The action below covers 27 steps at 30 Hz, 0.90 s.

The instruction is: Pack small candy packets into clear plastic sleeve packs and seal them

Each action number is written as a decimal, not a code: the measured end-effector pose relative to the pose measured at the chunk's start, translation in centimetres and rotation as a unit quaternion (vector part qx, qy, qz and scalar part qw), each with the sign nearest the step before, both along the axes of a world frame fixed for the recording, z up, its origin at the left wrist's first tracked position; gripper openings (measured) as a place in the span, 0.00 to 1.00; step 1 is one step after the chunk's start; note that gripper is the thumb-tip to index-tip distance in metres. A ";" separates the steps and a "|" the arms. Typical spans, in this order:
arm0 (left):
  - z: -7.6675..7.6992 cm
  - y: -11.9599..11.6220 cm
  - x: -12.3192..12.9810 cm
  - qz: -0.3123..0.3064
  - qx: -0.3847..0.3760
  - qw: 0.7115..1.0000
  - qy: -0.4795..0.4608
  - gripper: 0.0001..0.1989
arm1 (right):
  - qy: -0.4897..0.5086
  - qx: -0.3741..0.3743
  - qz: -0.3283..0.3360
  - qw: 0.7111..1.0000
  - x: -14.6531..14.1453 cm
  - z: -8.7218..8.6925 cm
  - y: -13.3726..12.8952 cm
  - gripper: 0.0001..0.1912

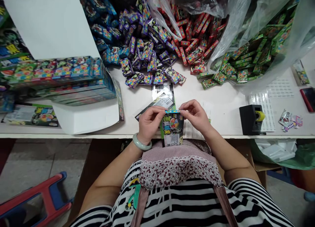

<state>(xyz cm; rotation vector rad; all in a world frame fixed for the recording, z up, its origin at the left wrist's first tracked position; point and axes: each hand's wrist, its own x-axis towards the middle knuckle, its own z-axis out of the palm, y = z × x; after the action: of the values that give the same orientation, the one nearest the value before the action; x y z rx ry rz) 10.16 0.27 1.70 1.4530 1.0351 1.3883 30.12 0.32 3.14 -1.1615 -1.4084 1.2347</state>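
My left hand (151, 123) pinches the upper left corner of a dark printed cardboard box (172, 127) with green edging and a narrow blue strip along its top. Its upper right corner is between the thumb and fingers of my right hand (195, 117). The box stands tilted at the table's front edge, its lower end close to my apron. Just beyond it, a similar flat printed piece (161, 103) with a barcode lies on the table. Whether the held box has anything inside is hidden.
Small purple packs (147, 56), red packs (194, 40) and green packs (242, 64) are heaped at the back, partly in clear plastic bags. Stacked printed boxes (73, 79) stand at left. A black tape dispenser (249, 118) sits at right; a red stool (39, 197) is below left.
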 end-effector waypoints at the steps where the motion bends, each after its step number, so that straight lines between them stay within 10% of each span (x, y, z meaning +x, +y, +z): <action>1: 0.0 0.1 0.1 0.003 -0.002 1.000 -0.008 0.04 | 0.003 -0.012 0.007 1.000 0.1 0.1 0.2 0.12; 8: -0.2 0.8 -0.6 -0.025 0.006 0.999 0.019 0.06 | -0.115 0.071 0.070 0.988 0.2 1.4 0.9 0.09; 20: 2.1 2.5 -0.8 -0.043 -0.056 0.997 0.040 0.08 | -0.075 -0.115 0.095 0.986 -1.1 3.9 2.6 0.15; 27: 2.1 2.9 -2.3 -0.161 -0.028 0.986 0.031 0.07 | -0.128 0.085 0.136 0.979 -0.1 3.3 1.4 0.04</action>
<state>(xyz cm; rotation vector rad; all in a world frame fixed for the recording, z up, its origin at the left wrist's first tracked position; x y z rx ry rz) 7.91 3.21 3.83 1.5516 0.8242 1.0813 30.04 1.71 6.44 -1.0630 -1.8782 1.1491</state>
